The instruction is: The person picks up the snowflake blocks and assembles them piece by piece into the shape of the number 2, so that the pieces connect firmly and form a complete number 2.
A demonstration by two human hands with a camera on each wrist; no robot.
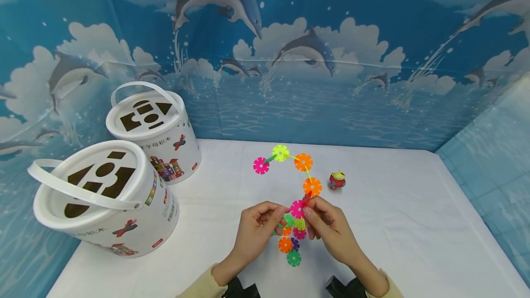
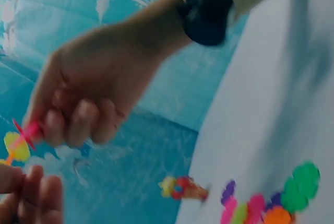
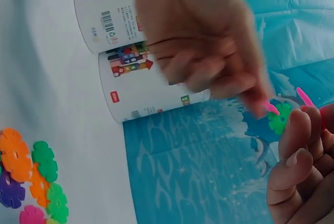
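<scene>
A chain of notched plastic snowflake discs, among them an orange disc (image 1: 312, 186), bends across the white table toward the hands. My right hand (image 1: 331, 231) pinches its near end, around a red disc (image 1: 307, 198) and a pink disc (image 1: 297, 209). Facing it, my left hand (image 1: 261, 229) pinches a small pink disc (image 3: 270, 108) between thumb and curled fingers; most of that disc is covered by the fingertips. Under and between both hands lie several loose discs, including an orange one (image 1: 285, 244) and a green one (image 1: 294, 258).
Two white lidded buckets (image 1: 165, 224) (image 1: 192, 151) with cut-out shapes and handles stand at the left. Right of the chain is a small red toy figure (image 1: 337, 180) with a yellow-green top. A dolphin-print cloth (image 1: 290, 105) hangs behind the table.
</scene>
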